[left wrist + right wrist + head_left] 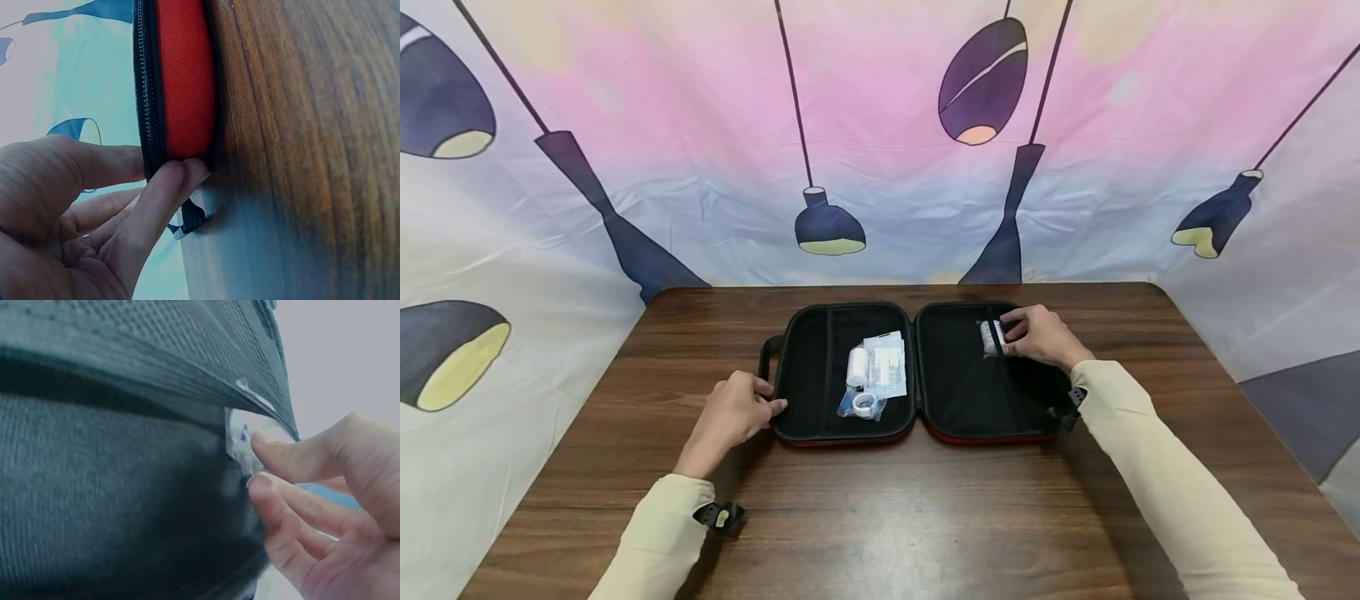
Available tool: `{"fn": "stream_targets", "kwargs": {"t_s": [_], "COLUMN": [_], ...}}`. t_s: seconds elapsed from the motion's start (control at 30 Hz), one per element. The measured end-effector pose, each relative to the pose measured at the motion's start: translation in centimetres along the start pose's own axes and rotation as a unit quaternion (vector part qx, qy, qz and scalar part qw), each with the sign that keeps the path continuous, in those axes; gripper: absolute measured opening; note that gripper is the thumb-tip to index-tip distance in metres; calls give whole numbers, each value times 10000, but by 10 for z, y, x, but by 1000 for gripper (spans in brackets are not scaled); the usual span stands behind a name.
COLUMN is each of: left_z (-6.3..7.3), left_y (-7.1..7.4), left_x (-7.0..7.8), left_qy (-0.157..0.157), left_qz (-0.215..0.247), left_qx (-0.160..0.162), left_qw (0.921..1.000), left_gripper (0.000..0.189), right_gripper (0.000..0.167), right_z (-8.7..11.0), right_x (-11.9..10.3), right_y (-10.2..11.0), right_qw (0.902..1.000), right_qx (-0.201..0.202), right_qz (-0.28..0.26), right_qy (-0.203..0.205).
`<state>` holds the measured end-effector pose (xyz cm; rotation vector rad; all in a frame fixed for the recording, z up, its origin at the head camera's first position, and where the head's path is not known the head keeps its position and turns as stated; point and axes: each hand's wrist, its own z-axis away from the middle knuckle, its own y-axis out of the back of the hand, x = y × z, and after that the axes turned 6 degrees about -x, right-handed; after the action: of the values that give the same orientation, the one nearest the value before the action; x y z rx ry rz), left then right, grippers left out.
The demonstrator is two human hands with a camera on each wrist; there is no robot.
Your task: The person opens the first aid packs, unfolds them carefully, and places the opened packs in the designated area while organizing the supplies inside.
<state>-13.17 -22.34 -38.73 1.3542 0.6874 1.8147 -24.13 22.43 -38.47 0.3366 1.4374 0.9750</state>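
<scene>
A black-lined first-aid case (805,375) with a red shell (187,75) lies unfolded on the table. My left hand (733,412) pinches the zippered rim at its left front corner, thumb and fingers on either side. On the right half, my right hand (1045,337) holds a white bandage roll (988,337) in clear plastic by its edge. Part of that roll is hidden under the edge of a mesh pocket (156,369). In the left half lie a flat white printed packet (886,367), a white wrapped roll (857,367) and a bagged tape roll (865,406).
The wooden table (887,517) reaches back to a hanging cloth (895,150) printed with lamps. A black carry handle (767,357) stands out from the case's left side. Dark elastic bands run across both halves.
</scene>
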Motion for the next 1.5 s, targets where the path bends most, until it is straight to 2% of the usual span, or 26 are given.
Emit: {"fn": "stream_targets", "kwargs": {"t_s": [0.17, 0.27, 0.4, 0.6, 0.83, 1.07, 1.3, 1.5], "left_z": [0, 0, 0, 2, 2, 1, 1, 0], "left_y": [1, 1, 1, 0, -1, -2, -2, -2], "left_x": [1, 3, 3, 2, 2, 2, 3, 1], "left_qy": [-14, 2, 48, 70, 18, 47, 33, 26], "left_qz": [15, -1, -2, 6, 43, 72, 34, 40], "left_qx": [12, 4, -16, -5, 18, 39, 41, 44], "left_qw": [10000, 10000, 10000, 10000, 10000, 10000, 10000, 10000], "left_gripper": [44, 44, 44, 44, 44, 44, 44, 43], "right_gripper": [34, 29, 31, 37, 31, 30, 27, 27], "right_z": [-1, -3, -5, -6, -2, -6, -2, 2], "right_x": [1, 1, 2, 0, 1, -2, -3, -10], "right_y": [0, -3, -8, -11, -3, -11, -5, 1], "right_qw": [9997, 9995, 9992, 9993, 9993, 9980, 9986, 9996], "right_qx": [145, 200, 235, 77, 44, 43, 85, 141], "right_qz": [-200, -245, -321, -364, -368, -632, -509, -247], "right_qy": [-62, -13, 36, 97, -19, -38, -119, 50]}}
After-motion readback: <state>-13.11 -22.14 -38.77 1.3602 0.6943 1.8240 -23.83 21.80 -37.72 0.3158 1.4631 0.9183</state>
